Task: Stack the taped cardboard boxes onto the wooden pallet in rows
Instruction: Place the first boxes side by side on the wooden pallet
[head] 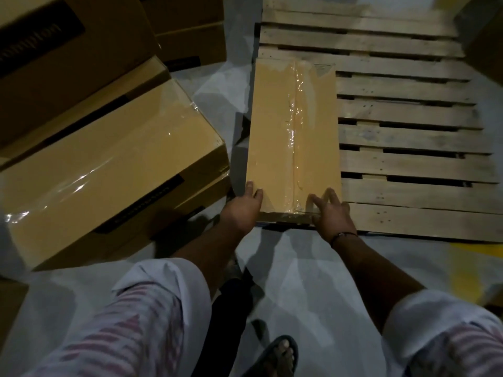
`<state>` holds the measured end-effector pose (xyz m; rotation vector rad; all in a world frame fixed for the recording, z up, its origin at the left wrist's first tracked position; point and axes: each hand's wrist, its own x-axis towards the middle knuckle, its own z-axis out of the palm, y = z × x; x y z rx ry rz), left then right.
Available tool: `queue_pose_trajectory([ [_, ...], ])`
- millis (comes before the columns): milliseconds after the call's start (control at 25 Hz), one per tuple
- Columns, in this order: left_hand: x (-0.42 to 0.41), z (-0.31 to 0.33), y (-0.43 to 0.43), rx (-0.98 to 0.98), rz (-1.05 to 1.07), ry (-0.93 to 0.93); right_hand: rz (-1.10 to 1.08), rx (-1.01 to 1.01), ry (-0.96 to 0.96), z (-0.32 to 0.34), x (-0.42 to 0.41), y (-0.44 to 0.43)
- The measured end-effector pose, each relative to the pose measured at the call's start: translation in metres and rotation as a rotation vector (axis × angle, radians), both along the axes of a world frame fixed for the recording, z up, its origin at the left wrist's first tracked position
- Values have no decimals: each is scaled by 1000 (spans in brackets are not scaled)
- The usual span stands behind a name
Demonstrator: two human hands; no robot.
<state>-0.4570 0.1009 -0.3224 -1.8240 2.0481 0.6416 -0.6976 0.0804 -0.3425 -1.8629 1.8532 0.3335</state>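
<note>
We see a long taped cardboard box [275, 126] lying flat on the left side of the wooden pallet [408, 137]. Its long side runs away from us, across the planks. A strip of shiny clear tape [295, 118] runs down the middle of its top.

Our left hand [241, 210] is at the near left corner of the box, with its fingers lying on the top. Our right hand [333, 216] is at the near right corner, with its fingers spread out flat on the top, by the end of the tape. We cannot see the thumbs well. A thin dark band [343, 236] is on the right wrist.

On the left, big taped boxes [109, 164] sit in a pile on the grey floor [299, 281], close to the pallet. One foot in a dark sandal [280, 355] shows at the bottom.
</note>
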Motion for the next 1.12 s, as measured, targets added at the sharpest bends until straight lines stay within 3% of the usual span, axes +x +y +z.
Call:
queue_pose_trajectory([
  [240,15,86,27,-106,17,36,26,-63,-72,100,38,15],
  [400,31,156,75,-68,70,126,-17,-62,-185,174,84,67],
  [480,58,262,114,-92,172,161,30,-73,-273,275,123,101],
  [600,74,292,128,-136,192,223,-48,-93,-418,302,154,113],
  [760,130,352,163,-187,371,178,-38,-125,-500,361,205,136],
  [1120,329,405,150,-241,399,235,-119,-210,-525,407,372,107],
])
